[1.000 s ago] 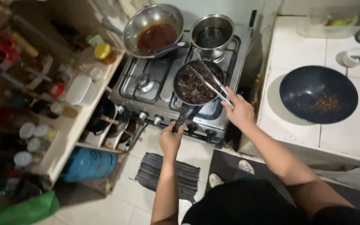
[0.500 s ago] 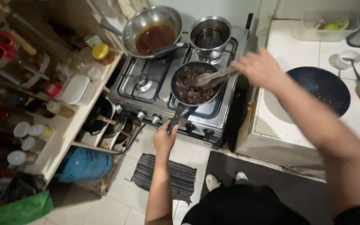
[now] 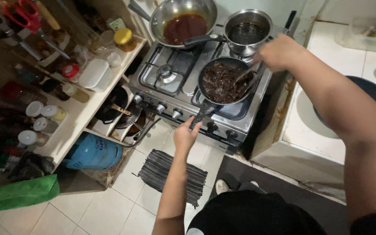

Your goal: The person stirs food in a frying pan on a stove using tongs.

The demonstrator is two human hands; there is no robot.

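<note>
The left hand (image 3: 186, 135) grips the handle of the small pan (image 3: 225, 81), steadying it on the stove's (image 3: 170, 78) front burner. The right hand (image 3: 279, 52) closes around a spoon (image 3: 244, 76), tip in the dark food.

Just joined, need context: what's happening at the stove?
A person stands at a gas stove. The left hand grips the handle of a small dark frying pan full of dark, shredded-looking food on the front right burner. The right hand holds a metal utensil whose end is in that food. Behind sit a wok with brown sauce and a steel pot.
</note>
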